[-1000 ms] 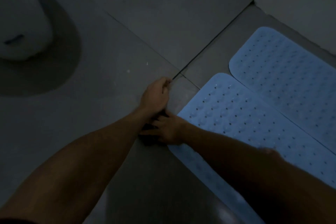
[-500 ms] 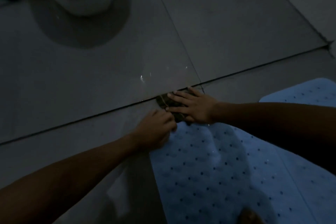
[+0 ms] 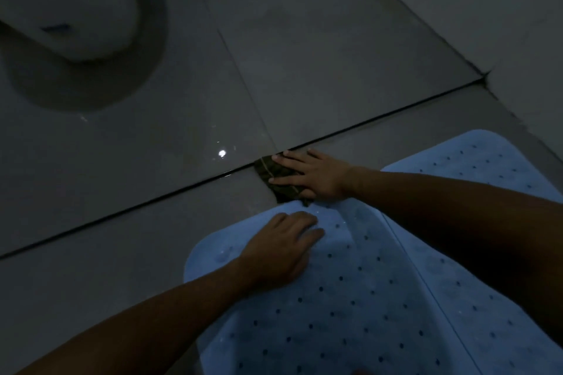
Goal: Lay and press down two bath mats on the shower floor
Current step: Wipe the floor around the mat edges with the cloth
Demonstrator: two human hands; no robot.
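Very dim, bluish, grainy; small glare spot (image 3: 222, 153) on wet floor (image 3: 152, 161); edges soft.

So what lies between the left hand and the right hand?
In the head view, the near mat's rounded end and a dark cloth under the right hand; left hand presses the mat.

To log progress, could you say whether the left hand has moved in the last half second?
Yes: the left hand has drawn back from the floor joint onto the near mat.
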